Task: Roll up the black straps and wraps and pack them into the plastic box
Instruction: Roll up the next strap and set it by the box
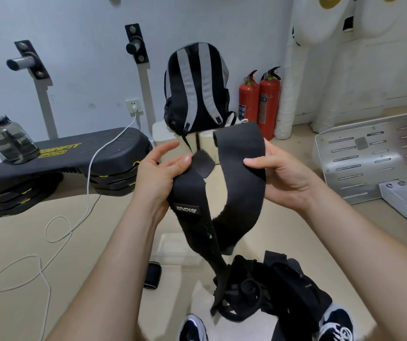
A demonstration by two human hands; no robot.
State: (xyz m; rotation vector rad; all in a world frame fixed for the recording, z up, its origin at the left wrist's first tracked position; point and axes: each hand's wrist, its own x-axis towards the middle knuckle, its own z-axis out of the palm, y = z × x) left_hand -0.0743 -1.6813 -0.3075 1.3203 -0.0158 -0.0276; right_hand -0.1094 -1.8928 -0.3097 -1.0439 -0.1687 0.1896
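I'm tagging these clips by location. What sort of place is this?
Most likely a small gym or fitness studio: a black aerobic step platform sits on stacked risers, metal storage pegs jut from the wall, and the person holds a black support wrap.

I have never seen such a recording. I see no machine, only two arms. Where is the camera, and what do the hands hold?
There is no machine: a person wears one camera on the head, looking down at the hands. The left hand and the right hand each grip a wide black fabric wrap, which sags in a loop between them. Below them are a pile of black straps, a clear plastic box on the floor and one rolled black strap beside it.
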